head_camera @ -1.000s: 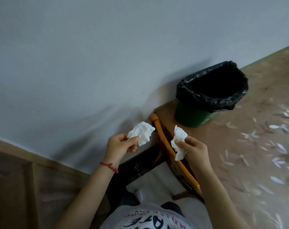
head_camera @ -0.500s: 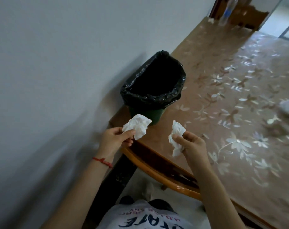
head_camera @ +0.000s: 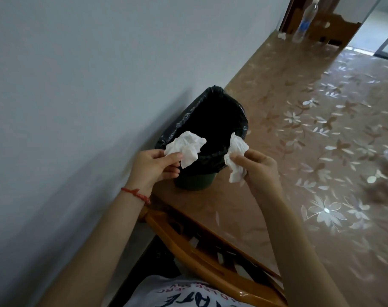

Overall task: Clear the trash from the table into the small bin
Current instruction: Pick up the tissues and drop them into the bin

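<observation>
Left hand (head_camera: 154,166) and right hand (head_camera: 258,167) each pinch a crumpled tissue (head_camera: 186,147) at the small bin (head_camera: 201,138) rim; the grip is narrow (light, soft paper, holdable anywhere).

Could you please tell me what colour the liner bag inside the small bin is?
Black; the liner bag folds over the rim of the dark green small bin, clearest in the head view.

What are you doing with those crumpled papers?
A person is throwing trash away. The left hand pinches one crumpled white tissue and the right hand pinches another tissue, both held at the near rim of the small bin with its black bag. Neither has been dropped in yet. A plastic bottle stands at the table's far end.
</observation>
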